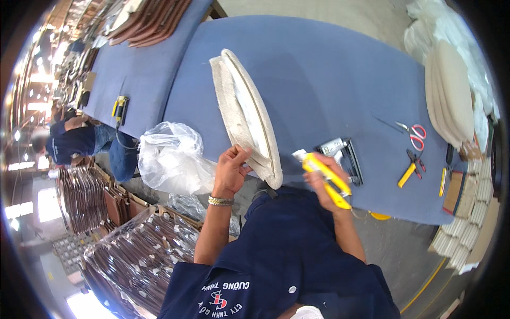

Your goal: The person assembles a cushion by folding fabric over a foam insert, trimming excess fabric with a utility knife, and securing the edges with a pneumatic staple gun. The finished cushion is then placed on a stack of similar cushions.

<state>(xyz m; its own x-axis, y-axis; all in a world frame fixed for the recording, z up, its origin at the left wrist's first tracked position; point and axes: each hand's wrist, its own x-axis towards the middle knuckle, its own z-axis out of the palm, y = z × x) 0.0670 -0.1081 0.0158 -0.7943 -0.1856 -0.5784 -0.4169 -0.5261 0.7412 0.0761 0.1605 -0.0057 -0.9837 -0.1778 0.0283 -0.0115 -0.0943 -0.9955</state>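
Note:
A beige fabric-covered pad (259, 114), long and curved, stands on its edge at the near side of the blue table. Its cloth border is folded outward, baring a pale strip inside. My left hand (232, 167) pinches that loose cloth near the pad's lower end. To the right of the pad, my right hand (324, 191) is closed around a yellow and white hand tool (333, 183) with a loop-shaped handle; its exact kind is unclear. The tool's white tip points toward the pad without touching it. A silver and black staple gun (346, 159) lies just beyond my right hand.
Red-handled scissors (417, 138), yellow-handled pliers (408, 173) and a yellow cutter (442, 181) lie right on the blue table (319, 64). Beige pads (449, 95) stack behind them. A plastic bag (172, 159) hangs at the left edge. A co-worker (79, 141) is farther left.

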